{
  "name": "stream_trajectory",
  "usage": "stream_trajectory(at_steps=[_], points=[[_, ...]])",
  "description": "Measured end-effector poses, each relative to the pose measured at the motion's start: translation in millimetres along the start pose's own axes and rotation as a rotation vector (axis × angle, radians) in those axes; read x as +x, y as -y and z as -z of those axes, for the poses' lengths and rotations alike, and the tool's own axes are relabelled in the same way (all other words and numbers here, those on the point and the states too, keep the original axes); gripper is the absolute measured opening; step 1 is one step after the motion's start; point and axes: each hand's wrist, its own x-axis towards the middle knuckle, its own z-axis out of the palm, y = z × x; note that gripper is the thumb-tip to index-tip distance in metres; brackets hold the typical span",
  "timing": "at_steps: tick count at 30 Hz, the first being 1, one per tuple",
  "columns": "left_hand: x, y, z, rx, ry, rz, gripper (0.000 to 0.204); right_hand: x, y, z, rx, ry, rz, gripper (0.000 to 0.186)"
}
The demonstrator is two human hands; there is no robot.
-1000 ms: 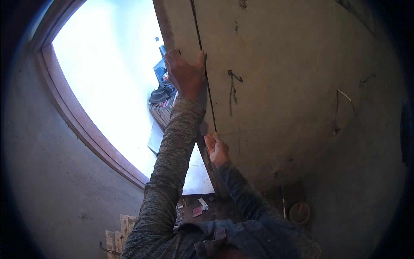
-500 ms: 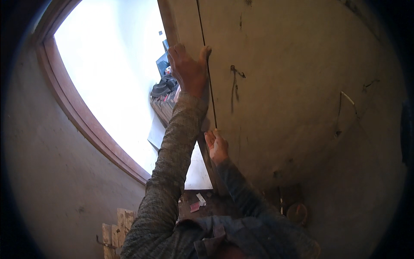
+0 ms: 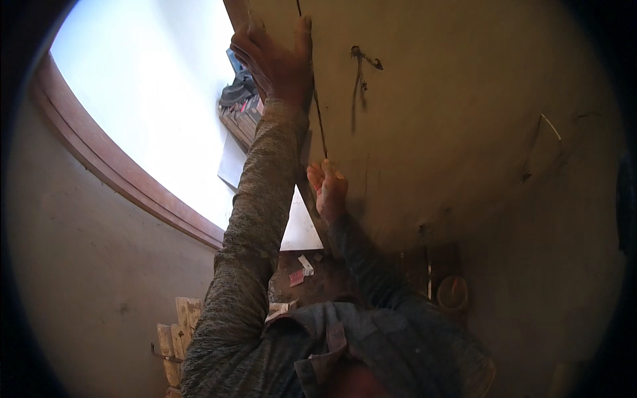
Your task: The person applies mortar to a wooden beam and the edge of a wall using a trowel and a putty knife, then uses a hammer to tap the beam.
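The left hand, thumb spread from fingers, lies along a thin dark line on the wall beside the bright doorway; the right hand is lower, at the line's lower visible end; I cannot tell whether either grips.

- Pale wooden boards, side by side, lower left.
- Small pink scrap and small white scrap, close together, lower centre.
- Round brown object, kind unclear, lower right.
- Thin whitish bent wire, right.
- Dark bundle atop layered stack, upper left of centre.
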Motion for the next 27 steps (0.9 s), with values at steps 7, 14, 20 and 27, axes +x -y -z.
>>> stream_trajectory(at_steps=[7,14,20,27], points=[[2,-3,-6,-0.063,-0.074,-0.049,0.073,8,-6,14,0.004,0.027,0.038,0.031],[1,-1,-7,-0.073,-0.096,-0.039,0.073,8,-7,19,-0.1,0.053,0.073,0.026],[2,-2,-8,-0.08,-0.103,-0.024,0.073,7,-3,20,-0.193,0.036,0.118,0.024],[0,-1,-3,-0.066,-0.086,0.009,0.073,5,9,16,-0.305,0.005,0.099,0.02]])
